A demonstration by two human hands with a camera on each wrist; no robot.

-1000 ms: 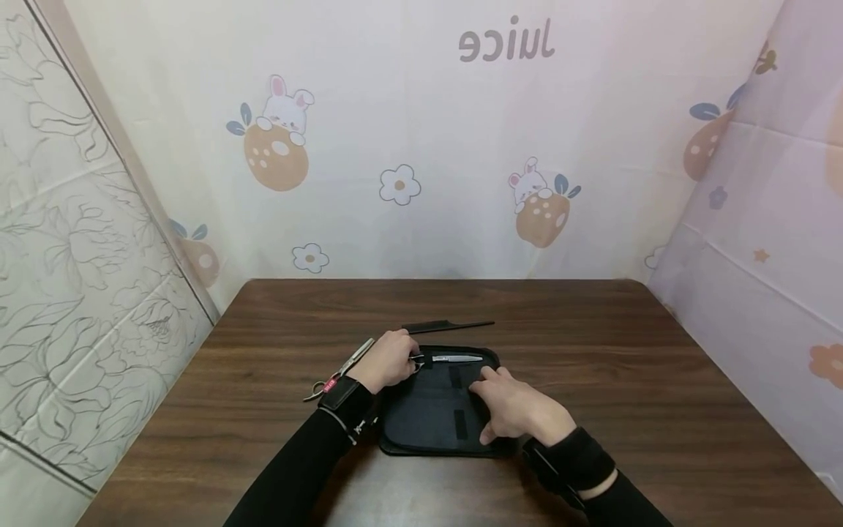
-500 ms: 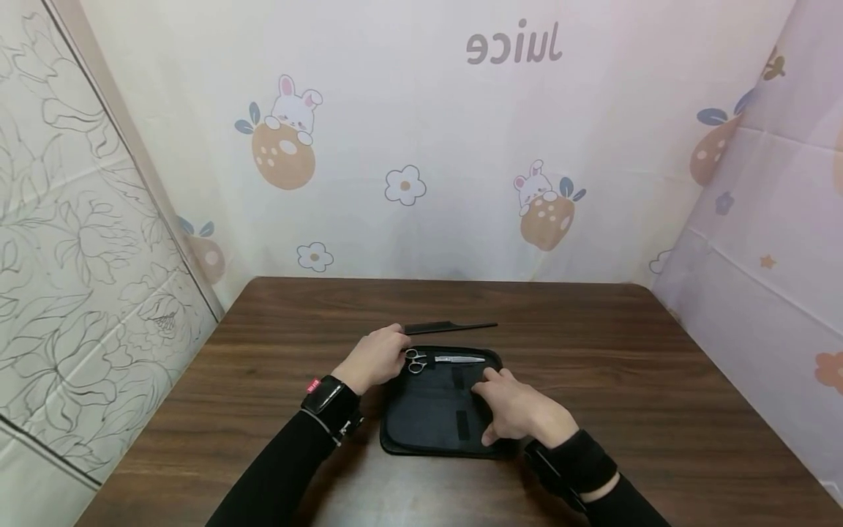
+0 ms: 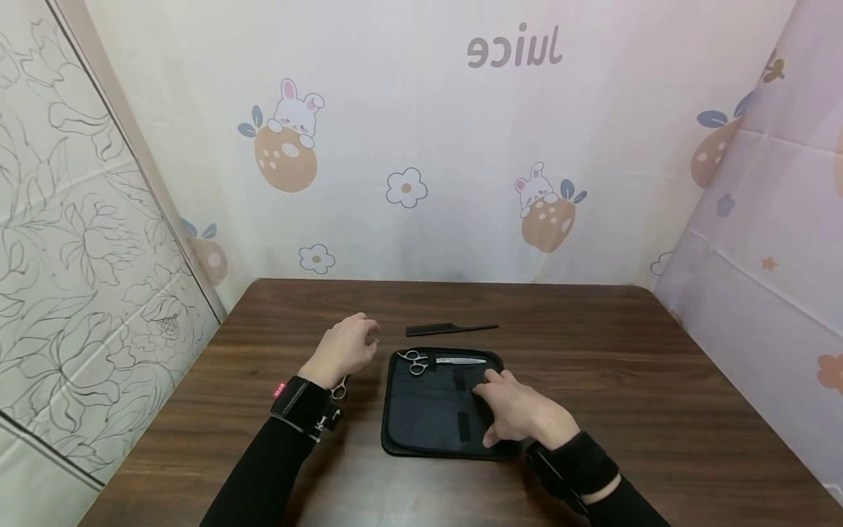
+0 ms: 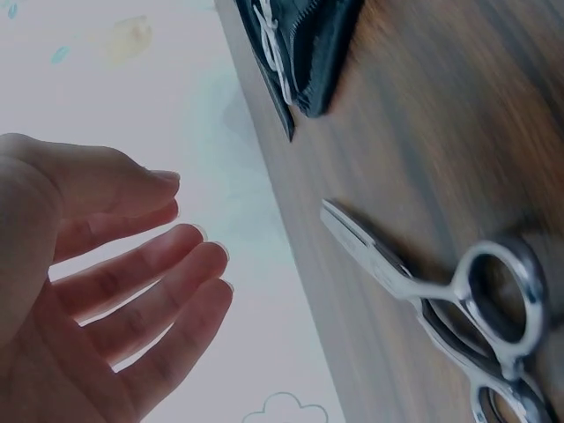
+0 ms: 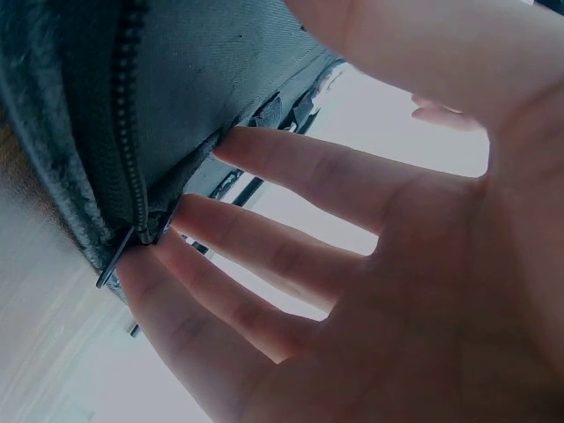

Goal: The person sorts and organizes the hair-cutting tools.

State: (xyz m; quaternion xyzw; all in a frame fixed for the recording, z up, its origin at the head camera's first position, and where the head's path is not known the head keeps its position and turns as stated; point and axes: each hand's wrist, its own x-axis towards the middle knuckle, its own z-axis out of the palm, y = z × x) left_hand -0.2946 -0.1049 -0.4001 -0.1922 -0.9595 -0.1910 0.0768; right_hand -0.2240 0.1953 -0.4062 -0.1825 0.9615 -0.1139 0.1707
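Note:
A black zippered case (image 3: 428, 421) lies open on the table before me. Along its far side a pair of silver scissors (image 3: 461, 361) is tucked under a strap. My right hand (image 3: 523, 411) rests on the right side of the case; in the right wrist view its extended fingers (image 5: 300, 181) touch the zippered edge. Left of the case, my left hand (image 3: 341, 350) hovers with relaxed fingers and holds nothing. A second pair of scissors (image 4: 423, 291) lies on the wood beneath it, mostly hidden by that hand in the head view.
A black tail comb (image 3: 431, 329) lies just beyond the case. The brown wooden table (image 3: 658, 410) reaches back to a printed curtain (image 3: 408, 95), with more patterned cloth (image 3: 777, 293) along the right side.
My left hand has moved left, away from the scissors in the case, uncovering their handles and the comb. It now covers most of the loose pair. The right hand stays on the case.

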